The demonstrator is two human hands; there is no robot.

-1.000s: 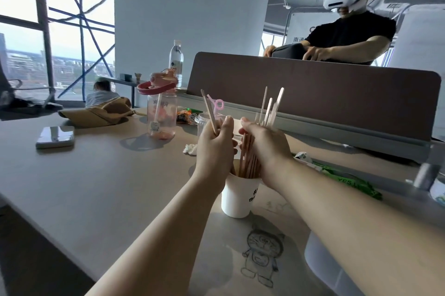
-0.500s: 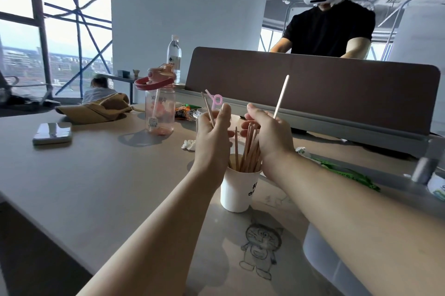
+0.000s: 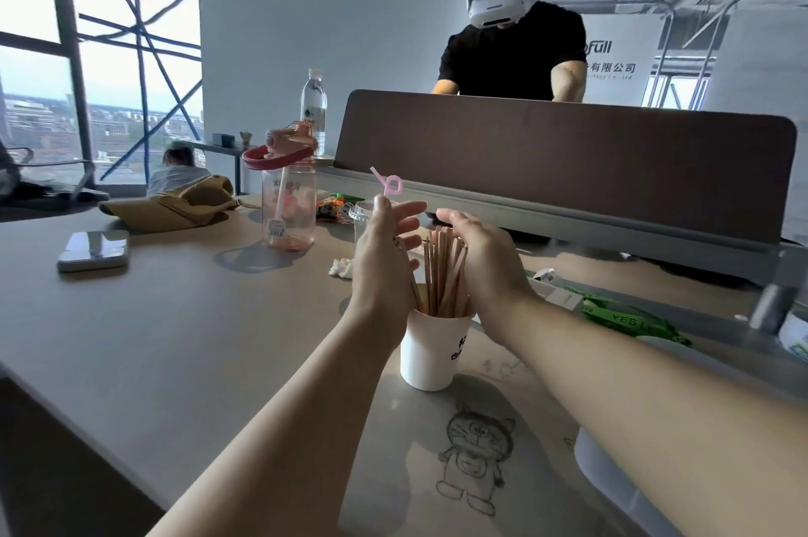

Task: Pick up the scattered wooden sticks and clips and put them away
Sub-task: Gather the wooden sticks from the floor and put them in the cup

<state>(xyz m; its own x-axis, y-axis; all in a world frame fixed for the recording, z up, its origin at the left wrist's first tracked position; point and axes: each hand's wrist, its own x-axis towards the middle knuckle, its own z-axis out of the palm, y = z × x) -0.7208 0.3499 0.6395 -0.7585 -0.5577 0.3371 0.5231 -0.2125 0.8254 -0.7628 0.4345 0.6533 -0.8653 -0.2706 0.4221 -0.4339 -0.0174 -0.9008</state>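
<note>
The sticks (image 3: 441, 274) are standing bunched in the cup (image 3: 430, 355), long axes upright and fanning a little at the tops. The left hand (image 3: 384, 261) and right hand (image 3: 483, 265) are flanking them, palms facing in, fingers straight and spread, gripping nothing. The bundle is lying between the two palms, and the right hand looks nearer, its fingers arching over the stick tips. One stick is leaning close against the left palm. I'm seeing no clips.

The cup is sitting on a pale table (image 3: 183, 339) near a pencil doodle (image 3: 476, 462). A pink bottle (image 3: 288, 208) and a phone (image 3: 94, 250) are lying farther left. Beyond the brown divider (image 3: 564, 169), a person (image 3: 511, 51) in a headset is standing.
</note>
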